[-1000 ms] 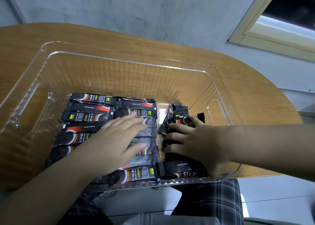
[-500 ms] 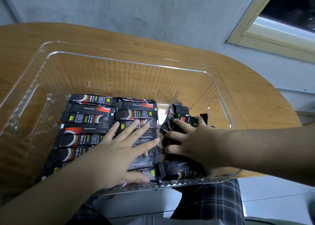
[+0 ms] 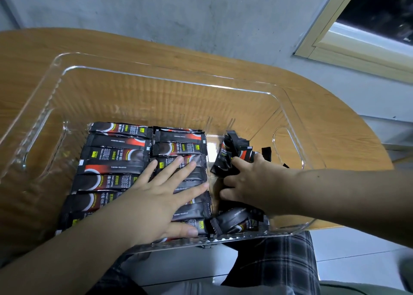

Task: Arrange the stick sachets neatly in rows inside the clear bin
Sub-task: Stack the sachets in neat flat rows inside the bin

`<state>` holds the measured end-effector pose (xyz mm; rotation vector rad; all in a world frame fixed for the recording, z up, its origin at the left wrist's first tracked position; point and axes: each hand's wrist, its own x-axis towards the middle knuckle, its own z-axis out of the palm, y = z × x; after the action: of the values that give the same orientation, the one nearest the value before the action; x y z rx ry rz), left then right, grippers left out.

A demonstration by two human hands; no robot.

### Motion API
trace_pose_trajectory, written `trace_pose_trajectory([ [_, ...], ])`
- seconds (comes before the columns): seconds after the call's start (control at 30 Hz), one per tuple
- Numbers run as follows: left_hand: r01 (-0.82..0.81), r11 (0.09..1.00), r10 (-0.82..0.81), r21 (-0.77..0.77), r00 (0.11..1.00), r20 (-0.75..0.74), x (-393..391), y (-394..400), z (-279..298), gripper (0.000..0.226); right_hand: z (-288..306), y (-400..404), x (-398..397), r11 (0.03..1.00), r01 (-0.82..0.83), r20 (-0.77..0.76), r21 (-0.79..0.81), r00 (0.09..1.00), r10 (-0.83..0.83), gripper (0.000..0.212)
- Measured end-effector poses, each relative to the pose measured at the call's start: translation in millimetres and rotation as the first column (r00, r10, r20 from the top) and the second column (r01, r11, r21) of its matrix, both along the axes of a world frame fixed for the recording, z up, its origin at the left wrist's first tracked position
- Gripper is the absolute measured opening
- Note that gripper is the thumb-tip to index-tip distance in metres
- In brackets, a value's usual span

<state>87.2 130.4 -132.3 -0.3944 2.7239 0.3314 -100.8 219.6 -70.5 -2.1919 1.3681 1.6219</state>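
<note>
Your left hand lies flat with its fingers spread, pressing down on the second column of sachets; your right hand has its fingers curled into the loose pile, though you cannot tell from this view whether it actually pinches a sachet or only rakes at the heap.

The wooden table carries the clear bin, whose near edge overhangs your lap. Inside it, the laid rows fill two columns at the left and middle, each stick lying crosswise and touching its neighbours. The unsorted sachets sit in the right part, some standing on end, a few lying askew by the near wall.

Over the last second your left hand has slid toward you along the second column and opened wider, its thumb now at the near end of that column, while your right has stayed buried in the pile. That reads as a squaring-up press, so the two columns look settled and the third row remains to be built from the heap. Keep the left hand pressing while you draw sticks out, or the finished column may shift.
</note>
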Motion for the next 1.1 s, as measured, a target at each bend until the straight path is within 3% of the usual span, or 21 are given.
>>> trace_pose_trajectory([
  [0.3, 0.034, 0.999, -0.034, 0.006, 0.999, -0.016, -6.6, 5.6, -1.9, 0.068, 3.2, 8.0, -2.2, 0.998, 0.051, 0.015, 0.028, 0.999, -0.051, 0.047],
  [0.53, 0.051, 0.999, -0.051, 0.002, 0.999, -0.018, -7.4, 5.9, -3.1, 0.069, 5.1, 7.0, -3.8, 0.986, 0.118, 0.047, 0.115, 0.991, -0.125, 0.085],
  [0.97, 0.067, 0.998, -0.067, 0.001, 0.998, -0.012, -7.2, 4.5, -2.7, 0.067, -1.5, 13.4, -6.9, 0.997, 0.072, 0.13, -0.003, 0.989, -0.071, 0.038],
  [1.1, 0.061, 0.998, -0.061, 0.008, 0.998, -0.014, -7.2, 4.1, -2.0, 0.067, -0.4, 13.1, -5.5, 0.998, 0.06, 0.133, -0.017, 0.989, -0.057, 0.038],
])
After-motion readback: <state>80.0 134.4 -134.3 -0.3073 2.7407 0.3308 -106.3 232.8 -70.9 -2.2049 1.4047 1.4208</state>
